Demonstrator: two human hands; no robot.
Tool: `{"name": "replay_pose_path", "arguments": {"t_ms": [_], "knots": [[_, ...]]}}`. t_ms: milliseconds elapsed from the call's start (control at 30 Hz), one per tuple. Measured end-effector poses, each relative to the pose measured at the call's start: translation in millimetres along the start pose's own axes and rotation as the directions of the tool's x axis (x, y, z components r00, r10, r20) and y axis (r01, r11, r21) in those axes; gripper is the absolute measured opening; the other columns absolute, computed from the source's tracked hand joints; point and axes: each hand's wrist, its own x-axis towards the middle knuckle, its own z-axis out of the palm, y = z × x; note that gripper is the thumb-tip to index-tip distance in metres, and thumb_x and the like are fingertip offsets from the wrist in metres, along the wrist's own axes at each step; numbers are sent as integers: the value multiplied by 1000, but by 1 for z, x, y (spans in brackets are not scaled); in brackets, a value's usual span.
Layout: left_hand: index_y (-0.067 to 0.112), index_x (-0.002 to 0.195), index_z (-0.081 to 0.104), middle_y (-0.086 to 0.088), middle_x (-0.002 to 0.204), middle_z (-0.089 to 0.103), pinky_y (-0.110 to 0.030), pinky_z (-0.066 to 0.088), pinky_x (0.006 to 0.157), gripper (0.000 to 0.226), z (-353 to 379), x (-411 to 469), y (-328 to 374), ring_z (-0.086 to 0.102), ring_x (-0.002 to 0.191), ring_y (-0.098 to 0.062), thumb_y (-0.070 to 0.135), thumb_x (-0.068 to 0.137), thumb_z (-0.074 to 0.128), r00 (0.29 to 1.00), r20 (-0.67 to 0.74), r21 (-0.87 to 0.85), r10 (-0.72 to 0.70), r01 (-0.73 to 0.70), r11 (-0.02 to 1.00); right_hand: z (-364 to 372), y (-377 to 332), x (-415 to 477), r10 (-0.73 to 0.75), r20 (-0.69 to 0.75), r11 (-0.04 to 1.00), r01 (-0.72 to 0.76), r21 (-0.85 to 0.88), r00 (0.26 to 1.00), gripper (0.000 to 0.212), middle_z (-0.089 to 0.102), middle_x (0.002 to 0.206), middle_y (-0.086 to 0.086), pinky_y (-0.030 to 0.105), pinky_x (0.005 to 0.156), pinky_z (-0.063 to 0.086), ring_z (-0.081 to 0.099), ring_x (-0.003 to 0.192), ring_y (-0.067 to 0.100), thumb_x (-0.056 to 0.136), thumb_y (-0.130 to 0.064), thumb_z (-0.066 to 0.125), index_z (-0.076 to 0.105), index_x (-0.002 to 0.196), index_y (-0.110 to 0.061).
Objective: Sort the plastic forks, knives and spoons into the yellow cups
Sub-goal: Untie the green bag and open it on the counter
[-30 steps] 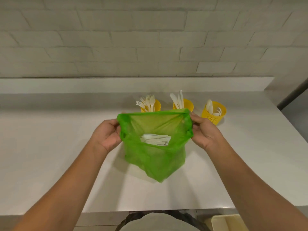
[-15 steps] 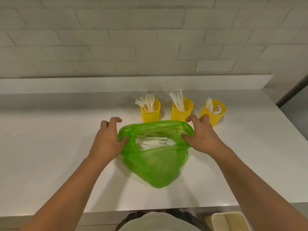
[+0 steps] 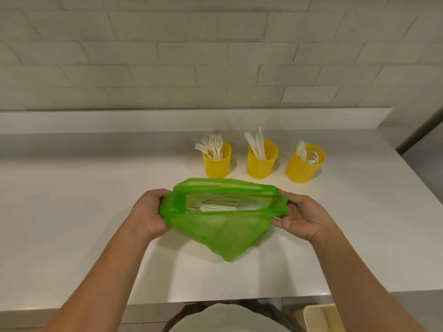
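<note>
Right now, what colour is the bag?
The bag is bright green, seen best in the head view.

The green see-through bag (image 3: 223, 233) is thin, soft and matt, film or fine mesh, I cannot tell which. The three yellow plastic cups (image 3: 260, 167) have walls pierced with small holes, and the white plastic cutlery (image 3: 214, 147) in them looks smooth. The white counter (image 3: 72, 212) is smooth with faint sheen; the pale brick wall (image 3: 167, 56) is matt.

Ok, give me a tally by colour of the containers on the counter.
yellow cups: 3
green bag: 1
Total: 4
</note>
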Motion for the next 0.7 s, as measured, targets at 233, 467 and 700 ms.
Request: {"name": "replay_pose_path", "arguments": {"t_ms": [233,467,700], "knots": [[10,87,75,-15,91,75,-41,57,78,20,-3,4,-13,74,75,-30,24,93,62,991,32,247,134,-137,959,6,6,11,-21,-62,995,14,-103,998,20,68,78,13,29,58,56,66,63,28,90,-20,53,68,87,-7],[28,128,36,-5,114,58,-39,57,81,83,-29,-1,-30,68,93,-26,62,70,85,870,6,980,493,-104,171,9,15,1,-439,-44,92,-4,-996,897,74,40,123,2,41,91,53,55,109,27,80,-56,73,34,137,-29],[13,115,55,-17,103,75,-41,65,73,43,-30,-16,-34,78,80,-30,8,84,83,900,72,815,429,-301,495,19,18,-6,-489,-32,498,249,-831,871,32,69,89,17,44,66,58,68,73,27,87,-7,76,53,108,-14]]}}
